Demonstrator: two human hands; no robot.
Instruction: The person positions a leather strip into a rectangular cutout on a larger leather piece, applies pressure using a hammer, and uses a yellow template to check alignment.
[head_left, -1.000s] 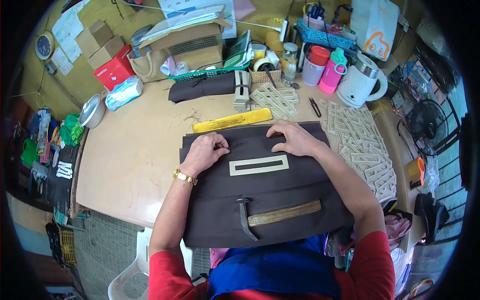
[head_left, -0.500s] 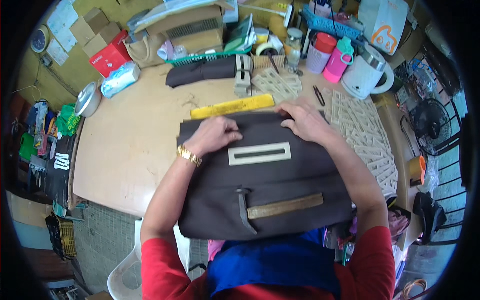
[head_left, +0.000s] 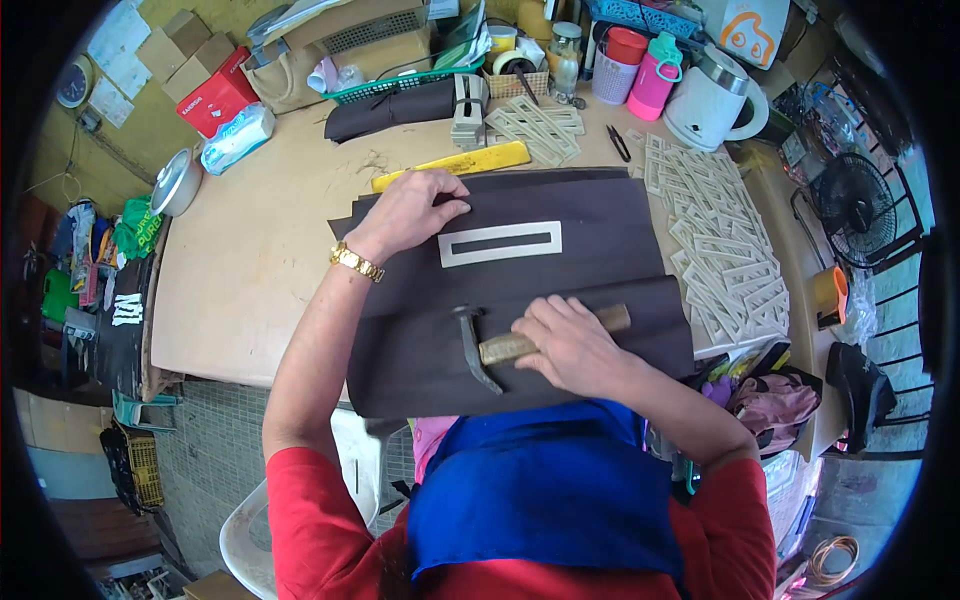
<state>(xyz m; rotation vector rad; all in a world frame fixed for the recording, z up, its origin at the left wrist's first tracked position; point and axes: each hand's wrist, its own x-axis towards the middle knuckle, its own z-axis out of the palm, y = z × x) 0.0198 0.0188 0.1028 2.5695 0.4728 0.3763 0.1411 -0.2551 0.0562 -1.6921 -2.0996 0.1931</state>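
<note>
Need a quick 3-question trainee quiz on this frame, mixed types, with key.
1. True or false: the right hand lies on the hammer.
2. What does the left hand press on? A) yellow ruler B) dark fabric C) white kettle
3. Fill in: a pale rectangular ___ lies on the fabric between the hands.

Key: 1 true. 2 B, the dark fabric. 3 frame.

We see a tan table (head_left: 250, 260) against a yellowish wall (head_left: 120, 140) hung with a round clock (head_left: 73, 82). Grey tiled floor (head_left: 215, 440) lies beneath, where a white plastic chair (head_left: 250, 530) stands. A black fan (head_left: 850, 205) sits at our right.
</note>
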